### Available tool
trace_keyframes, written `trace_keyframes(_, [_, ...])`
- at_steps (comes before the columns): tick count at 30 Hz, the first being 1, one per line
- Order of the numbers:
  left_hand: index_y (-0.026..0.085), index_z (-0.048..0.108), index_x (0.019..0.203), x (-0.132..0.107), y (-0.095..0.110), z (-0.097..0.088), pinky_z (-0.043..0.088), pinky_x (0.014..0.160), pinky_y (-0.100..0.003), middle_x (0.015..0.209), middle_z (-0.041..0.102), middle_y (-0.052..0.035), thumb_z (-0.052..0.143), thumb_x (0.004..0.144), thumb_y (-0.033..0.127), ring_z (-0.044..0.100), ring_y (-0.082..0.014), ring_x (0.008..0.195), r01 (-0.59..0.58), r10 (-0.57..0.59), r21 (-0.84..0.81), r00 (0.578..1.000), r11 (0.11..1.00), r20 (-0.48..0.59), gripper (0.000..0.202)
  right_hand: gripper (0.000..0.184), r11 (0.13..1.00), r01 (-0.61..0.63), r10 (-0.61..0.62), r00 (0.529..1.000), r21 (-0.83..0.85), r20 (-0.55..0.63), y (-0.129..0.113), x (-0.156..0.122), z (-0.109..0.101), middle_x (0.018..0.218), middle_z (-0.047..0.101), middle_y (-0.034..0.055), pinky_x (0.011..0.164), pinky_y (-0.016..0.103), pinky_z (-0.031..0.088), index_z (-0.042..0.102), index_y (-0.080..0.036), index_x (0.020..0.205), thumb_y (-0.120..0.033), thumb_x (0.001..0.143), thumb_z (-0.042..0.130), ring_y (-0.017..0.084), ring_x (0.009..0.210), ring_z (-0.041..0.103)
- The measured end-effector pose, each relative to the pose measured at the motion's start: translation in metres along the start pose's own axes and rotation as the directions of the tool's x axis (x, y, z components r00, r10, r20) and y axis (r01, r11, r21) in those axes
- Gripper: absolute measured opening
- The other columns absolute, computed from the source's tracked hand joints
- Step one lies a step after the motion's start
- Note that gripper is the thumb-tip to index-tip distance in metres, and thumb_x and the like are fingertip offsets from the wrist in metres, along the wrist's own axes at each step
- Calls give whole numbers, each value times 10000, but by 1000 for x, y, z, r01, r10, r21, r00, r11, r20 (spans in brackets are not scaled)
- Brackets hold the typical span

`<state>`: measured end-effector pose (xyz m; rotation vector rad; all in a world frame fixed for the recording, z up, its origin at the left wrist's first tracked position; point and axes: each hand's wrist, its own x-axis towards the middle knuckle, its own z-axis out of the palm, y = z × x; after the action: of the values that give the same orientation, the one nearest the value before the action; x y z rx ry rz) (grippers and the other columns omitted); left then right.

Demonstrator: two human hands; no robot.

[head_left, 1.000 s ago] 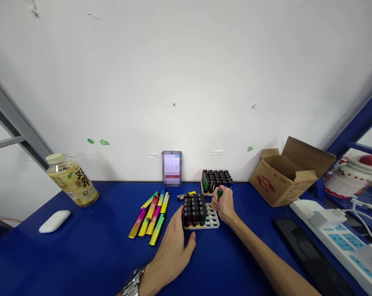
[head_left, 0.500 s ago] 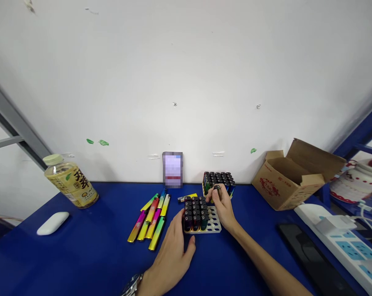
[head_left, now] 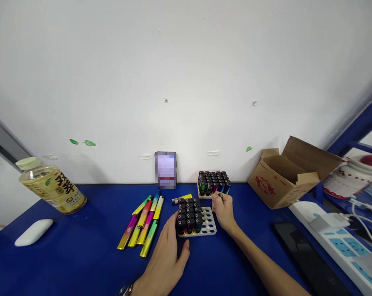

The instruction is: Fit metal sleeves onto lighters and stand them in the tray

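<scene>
My left hand point(head_left: 166, 257) lies beside a pale tray with holes point(head_left: 209, 224), its fingers stretched along the left side and the thumb apart. Several upright lighters with black tops point(head_left: 189, 213) fill the tray's left part; open holes show on its right. Just right of the tray, my right hand point(head_left: 224, 211) is closed around a lighter point(head_left: 220, 196), whose dark end pokes out above the fist. Behind it stands a second tray packed with lighters point(head_left: 213, 179). To the left lies a pile of loose colourful lighters point(head_left: 144, 222), and a yellow lighter point(head_left: 184, 198) rests behind the near tray.
A phone with a blurred screen point(head_left: 165, 170) leans on the wall. At the left are a drink bottle point(head_left: 55, 187) and a white case point(head_left: 34, 232). An open cardboard box point(head_left: 274, 181), a dark phone point(head_left: 306, 255) and a power strip point(head_left: 336, 242) occupy the right.
My right hand has drawn slightly right of the near tray and now wraps the lighter in a fist. The left hand keeps its place by the tray. The whole view has shifted a little.
</scene>
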<state>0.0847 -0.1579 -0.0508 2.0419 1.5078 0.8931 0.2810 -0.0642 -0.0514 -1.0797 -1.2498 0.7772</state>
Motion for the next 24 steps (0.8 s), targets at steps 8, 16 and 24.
trace_keyframes(8, [175, 179, 1429, 1, 0, -1, 429, 1052, -494, 1407, 435, -185, 413, 906, 281, 453, -277, 1300, -55, 56, 66, 998, 996, -15, 582, 307, 1000, -23, 23, 1000, -8, -12, -6, -3, 1, 455, 258, -64, 381, 217, 202, 286, -239, 510, -323, 746, 463, 82, 425, 246])
trace_keyframes(16, [180, 241, 1429, 2, -3, 1, 436, 1043, -482, 1399, 463, -162, 457, 883, 278, 469, -290, 1286, -44, 44, 18, 998, 999, -39, 595, 349, 999, -53, 53, 999, 12, 10, -6, -2, 2, 457, 235, -67, 383, 225, 194, 264, -244, 507, -364, 763, 469, 84, 422, 232])
trace_keyframes(24, [184, 172, 1439, 3, 1, -3, 460, 1023, -487, 1389, 458, -181, 420, 901, 263, 479, -284, 1278, -60, 60, 84, 998, 995, 5, 598, 425, 999, 21, -22, 999, -30, -24, -5, -5, 1, 475, 285, -57, 438, 241, 235, 357, -216, 515, -472, 833, 477, 96, 450, 271])
